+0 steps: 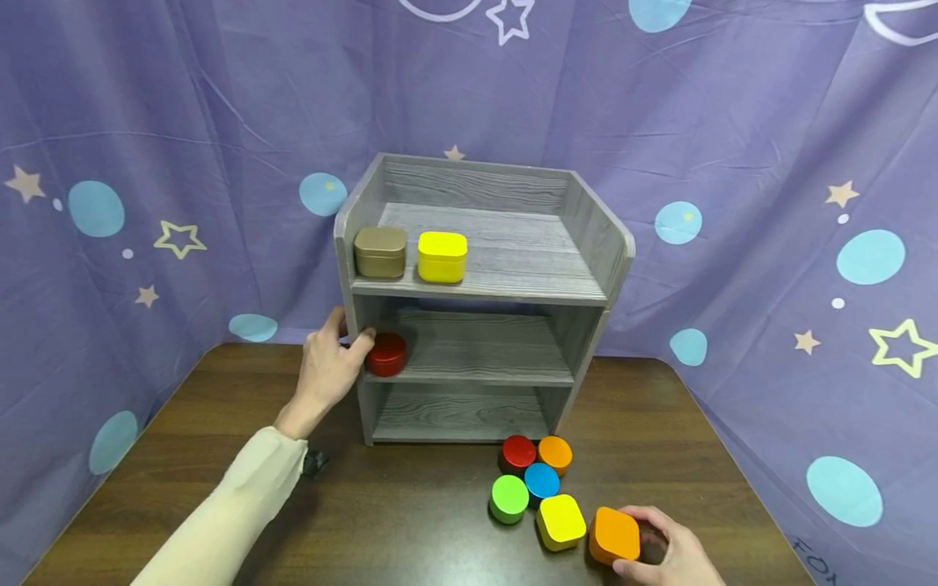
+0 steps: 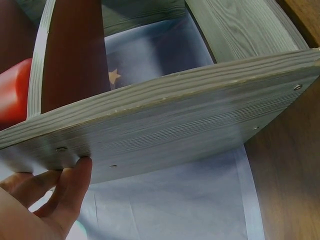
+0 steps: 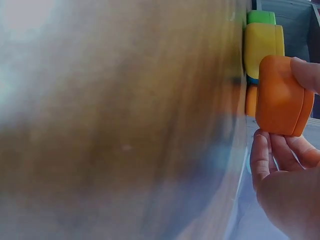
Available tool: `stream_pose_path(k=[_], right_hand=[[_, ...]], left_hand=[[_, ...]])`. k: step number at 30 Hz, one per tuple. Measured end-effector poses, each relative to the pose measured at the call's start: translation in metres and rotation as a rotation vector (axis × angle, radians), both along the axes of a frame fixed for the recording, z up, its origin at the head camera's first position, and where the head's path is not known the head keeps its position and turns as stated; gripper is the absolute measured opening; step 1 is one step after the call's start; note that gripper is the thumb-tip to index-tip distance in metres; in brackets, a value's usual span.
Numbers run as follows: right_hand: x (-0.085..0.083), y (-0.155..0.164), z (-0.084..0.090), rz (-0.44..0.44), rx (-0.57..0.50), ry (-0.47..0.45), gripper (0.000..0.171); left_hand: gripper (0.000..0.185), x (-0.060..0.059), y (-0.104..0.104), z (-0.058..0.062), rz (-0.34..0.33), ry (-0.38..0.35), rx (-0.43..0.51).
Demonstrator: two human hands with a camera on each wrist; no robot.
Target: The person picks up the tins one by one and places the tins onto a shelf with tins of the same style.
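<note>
A grey wooden shelf [image 1: 476, 285] with three levels stands on the dark table [image 1: 396, 529]. My left hand [image 1: 350, 330] grips its left side wall, fingers on the outside and thumb at the front edge, beside a red round tin [image 1: 386, 354] on the middle level. The left wrist view shows the fingers [image 2: 75, 180] against that side wall [image 2: 175, 130] and part of the red tin [image 2: 15, 95]. At the table's front right, my right hand [image 1: 636, 544] holds an orange square tin [image 1: 614, 533], also seen in the right wrist view as the orange tin [image 3: 282, 95].
A tan tin [image 1: 380, 251] and a yellow tin [image 1: 442, 255] sit on the top level. Before the shelf lie red [image 1: 518, 452], orange [image 1: 554, 453], blue [image 1: 542, 480] and green [image 1: 509, 498] round tins and a yellow square tin [image 1: 561, 521]. A purple curtain [image 1: 769, 163] surrounds the table.
</note>
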State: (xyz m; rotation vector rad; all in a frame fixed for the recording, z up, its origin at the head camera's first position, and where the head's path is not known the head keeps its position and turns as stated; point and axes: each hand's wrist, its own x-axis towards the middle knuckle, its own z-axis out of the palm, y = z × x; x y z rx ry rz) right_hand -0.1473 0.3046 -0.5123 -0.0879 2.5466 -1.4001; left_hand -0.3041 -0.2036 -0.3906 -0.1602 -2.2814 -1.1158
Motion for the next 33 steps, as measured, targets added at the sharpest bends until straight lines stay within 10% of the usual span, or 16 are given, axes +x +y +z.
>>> stream_pose_path(k=[33], right_hand=[[-0.051,-0.076,0.116,0.295,-0.082,0.51,0.047]], left_hand=[[0.032,0.0,-0.001,-0.003,0.005,0.015,0.016]])
